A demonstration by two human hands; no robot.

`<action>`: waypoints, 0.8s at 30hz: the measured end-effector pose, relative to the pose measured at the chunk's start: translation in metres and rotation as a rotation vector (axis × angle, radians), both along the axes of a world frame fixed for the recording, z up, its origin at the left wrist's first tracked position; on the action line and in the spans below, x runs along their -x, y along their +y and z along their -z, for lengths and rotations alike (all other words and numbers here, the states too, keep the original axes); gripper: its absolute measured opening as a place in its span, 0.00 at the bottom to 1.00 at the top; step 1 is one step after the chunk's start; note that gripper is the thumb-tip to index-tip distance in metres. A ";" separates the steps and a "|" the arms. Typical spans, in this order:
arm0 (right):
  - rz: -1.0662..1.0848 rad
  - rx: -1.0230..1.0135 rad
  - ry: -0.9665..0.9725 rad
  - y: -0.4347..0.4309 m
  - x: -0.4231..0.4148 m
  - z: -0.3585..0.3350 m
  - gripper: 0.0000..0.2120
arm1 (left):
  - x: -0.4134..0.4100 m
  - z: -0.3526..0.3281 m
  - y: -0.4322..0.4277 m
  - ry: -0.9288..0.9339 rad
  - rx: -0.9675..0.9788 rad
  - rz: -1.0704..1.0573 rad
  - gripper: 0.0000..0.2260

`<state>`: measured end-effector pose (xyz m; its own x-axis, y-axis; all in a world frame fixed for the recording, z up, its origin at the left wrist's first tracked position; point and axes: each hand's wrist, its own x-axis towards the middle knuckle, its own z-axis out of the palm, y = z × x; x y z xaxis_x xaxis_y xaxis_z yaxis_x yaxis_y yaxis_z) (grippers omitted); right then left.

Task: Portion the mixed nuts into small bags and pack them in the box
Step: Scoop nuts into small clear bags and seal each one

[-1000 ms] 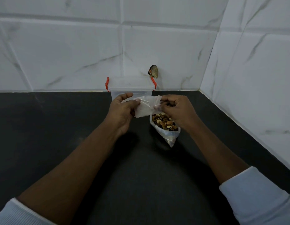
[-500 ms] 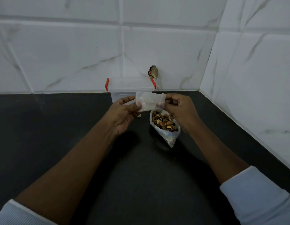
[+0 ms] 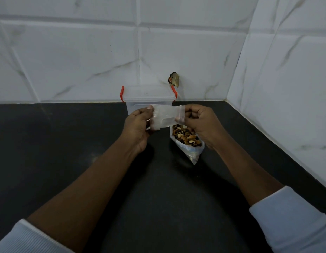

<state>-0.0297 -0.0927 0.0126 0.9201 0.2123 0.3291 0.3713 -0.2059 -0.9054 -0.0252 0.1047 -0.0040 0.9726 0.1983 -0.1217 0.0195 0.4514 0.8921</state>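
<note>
As fingers pinch (2-handed), bag is aloft.

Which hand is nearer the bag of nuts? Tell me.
Right. The right hand is just over the right edge of the bag of nuts; the left hand is off to its left, apart. Both pinch the small bag.

- The small bag, crumpled a second ago, is now pulled out flat just in front of the box.
- The left hand, loose-fingered before, now pinches the bag's left edge.
</note>
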 end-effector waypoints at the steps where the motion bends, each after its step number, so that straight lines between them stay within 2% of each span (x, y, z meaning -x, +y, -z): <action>1: 0.003 0.004 -0.002 0.001 0.000 0.000 0.11 | -0.001 0.000 -0.001 -0.001 0.010 -0.018 0.03; 7: -0.006 0.047 -0.026 0.008 0.000 0.002 0.11 | -0.003 0.000 -0.003 0.001 0.152 -0.098 0.04; 10: 0.003 0.032 -0.036 0.008 -0.001 0.003 0.11 | -0.001 0.000 -0.004 -0.015 0.122 -0.083 0.05; 16: 0.000 0.033 0.008 0.007 0.000 0.000 0.13 | 0.001 0.009 -0.008 -0.191 -0.278 -0.237 0.05; 20: 0.059 0.032 0.028 0.007 -0.002 0.001 0.12 | 0.003 0.009 -0.010 -0.144 -0.437 -0.396 0.07; 22: 0.087 0.026 0.029 0.007 -0.003 0.002 0.10 | 0.008 0.010 -0.004 -0.334 -0.656 -0.496 0.11; 24: 0.097 0.008 0.025 0.006 -0.003 0.001 0.10 | 0.013 0.011 0.003 -0.635 -1.039 -0.406 0.21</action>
<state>-0.0264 -0.0868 0.0114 0.9443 0.1246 0.3045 0.3267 -0.2473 -0.9122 -0.0377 0.1074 -0.0154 0.6505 0.2148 0.7285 -0.5118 -0.5848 0.6294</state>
